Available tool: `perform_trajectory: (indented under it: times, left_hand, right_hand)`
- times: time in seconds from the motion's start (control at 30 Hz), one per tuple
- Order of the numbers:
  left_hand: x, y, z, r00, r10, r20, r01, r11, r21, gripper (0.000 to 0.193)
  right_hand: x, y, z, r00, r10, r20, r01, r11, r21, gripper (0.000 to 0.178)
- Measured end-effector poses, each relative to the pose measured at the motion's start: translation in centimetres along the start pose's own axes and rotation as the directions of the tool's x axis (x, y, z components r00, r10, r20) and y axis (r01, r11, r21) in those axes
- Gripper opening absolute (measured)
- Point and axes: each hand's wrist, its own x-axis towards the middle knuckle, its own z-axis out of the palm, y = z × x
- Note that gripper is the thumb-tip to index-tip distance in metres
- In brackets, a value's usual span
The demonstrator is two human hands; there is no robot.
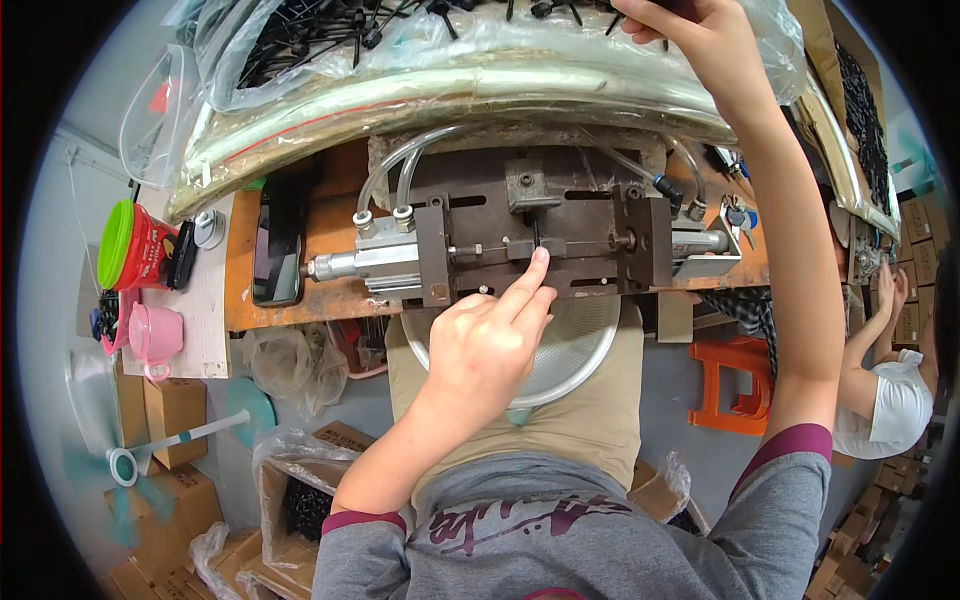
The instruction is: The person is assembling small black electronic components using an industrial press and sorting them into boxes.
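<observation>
My left hand [490, 345] reaches over the front of a dark metal clamping fixture [590, 225]. Its index finger is stretched out, and the other fingers curl loosely. The tip touches the lower end of a thin black stem [537, 232] standing in the middle of the fixture, between two small blocks. My right hand [690, 25] is at the far right, over a plastic-lined tray of black stemmed parts [370, 25]. Its fingers are bent together, partly cut off by the upper edge; what they hold is unclear.
Air cylinders [385, 262] with clear hoses flank the fixture. A phone [280, 245], a red tub [140, 245] and a pink cup [155, 332] stand left. A white basket [575, 370] sits below on my lap. Another person [885, 400] works at right, past an orange stool [730, 385].
</observation>
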Motion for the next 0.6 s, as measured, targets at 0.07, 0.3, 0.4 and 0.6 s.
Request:
perform_trajectory:
  times: [0.07,0.3,0.4,0.6]
  left_hand:
    - [0.1,0.1,-0.1,1.000,0.007,0.017,-0.007,1.000,0.010,0.026]
    - [1.1,0.5,-2.8,0.964,-0.213,-0.161,0.102,0.852,-0.514,0.048]
    - [1.8,0.4,-3.7,0.889,-0.171,-0.424,-0.036,0.899,-0.437,0.049]
    - [3.2,2.3,-4.8,0.952,-0.189,-0.239,-0.048,0.681,-0.731,0.048]
  right_hand:
    - [-0.6,-0.5,-0.6,0.991,0.124,-0.052,-0.114,0.980,0.165,0.017]
    - [-6.7,-2.4,0.7,0.985,0.137,0.105,-0.172,0.846,0.504,0.018]
    - [-11.0,-4.9,3.4,0.976,0.215,0.015,-0.209,0.925,0.318,0.013]
    - [-12.9,-3.6,5.5,0.665,-0.745,0.045,0.660,0.558,-0.504,0.040]
